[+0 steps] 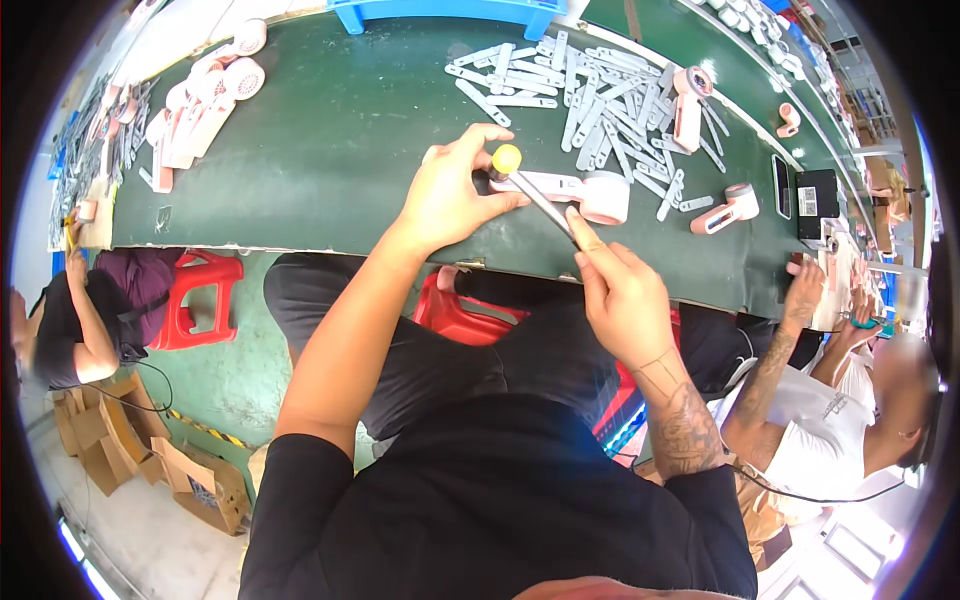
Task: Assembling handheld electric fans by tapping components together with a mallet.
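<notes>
A pale pink handheld fan (603, 197) lies on the green table, its round head to the right and its grey-faced handle to the left. My left hand (447, 192) curls round the handle's left end, thumb along the near side; the fingertips are partly hidden. In my right hand (622, 290) is a small mallet (507, 158) with a yellow head and a thin metal shaft. The shaft slants across the fan's handle, and the yellow head is over the handle's end beside my left hand. I cannot tell whether it touches.
Many loose grey strips (605, 100) are heaped beyond the fan. Pink fan bodies lie at the far left (200, 110) and at the right (728, 208). A blue crate (448, 14) stands at the back. Co-workers sit on both sides; a red stool (200, 300) is at left.
</notes>
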`<state>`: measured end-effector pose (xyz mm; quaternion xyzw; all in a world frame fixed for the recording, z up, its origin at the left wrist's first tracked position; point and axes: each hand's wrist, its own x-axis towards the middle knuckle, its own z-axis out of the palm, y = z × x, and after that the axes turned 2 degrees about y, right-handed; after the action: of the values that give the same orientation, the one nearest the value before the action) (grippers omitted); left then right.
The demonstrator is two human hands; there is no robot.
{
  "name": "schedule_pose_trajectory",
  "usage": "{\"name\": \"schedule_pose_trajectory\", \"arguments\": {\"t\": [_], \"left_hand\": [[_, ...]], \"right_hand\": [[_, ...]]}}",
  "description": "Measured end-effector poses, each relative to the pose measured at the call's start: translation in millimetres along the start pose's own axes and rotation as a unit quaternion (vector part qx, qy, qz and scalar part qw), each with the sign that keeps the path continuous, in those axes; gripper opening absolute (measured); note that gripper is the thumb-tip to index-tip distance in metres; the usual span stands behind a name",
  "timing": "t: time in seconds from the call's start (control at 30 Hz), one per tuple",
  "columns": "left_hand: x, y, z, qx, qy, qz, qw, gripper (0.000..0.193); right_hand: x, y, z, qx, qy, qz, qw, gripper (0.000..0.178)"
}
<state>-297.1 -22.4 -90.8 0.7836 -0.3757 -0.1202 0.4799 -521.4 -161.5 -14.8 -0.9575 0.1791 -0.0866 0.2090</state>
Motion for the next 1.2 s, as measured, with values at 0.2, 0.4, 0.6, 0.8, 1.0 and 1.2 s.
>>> {"name": "schedule_pose_trajectory", "arguments": {"t": [0.2, 0.4, 0.6, 0.8, 1.0, 1.2], "left_hand": [[-2, 9, 16, 0.052, 0.019, 0.146, 0.988, 0.057], [-64, 5, -46, 0.170, 0.061, 0.162, 0.970, 0.040], [-122, -77, -152, 0.252, 0.174, 0.047, 0.951, 0.032], [-60, -100, -183, 0.415, 0.360, 0.025, 0.835, 0.049], [-2, 47, 1, 0.201, 0.106, 0.218, 0.949, 0.028], [40, 97, 178, 0.112, 0.029, 0.219, 0.969, 0.023]], "right_hand": [[4, 34, -38, 0.223, 0.133, 0.130, 0.957, 0.061], [0, 128, -77, 0.240, 0.282, 0.187, 0.910, 0.032], [21, 226, -124, 0.042, 0.302, 0.208, 0.929, 0.045], [46, 331, -138, 0.042, 0.153, 0.108, 0.981, 0.064], [41, 317, -147, 0.079, 0.031, 0.174, 0.981, 0.055], [14, 269, -114, 0.087, 0.121, 0.249, 0.957, 0.049]]}}
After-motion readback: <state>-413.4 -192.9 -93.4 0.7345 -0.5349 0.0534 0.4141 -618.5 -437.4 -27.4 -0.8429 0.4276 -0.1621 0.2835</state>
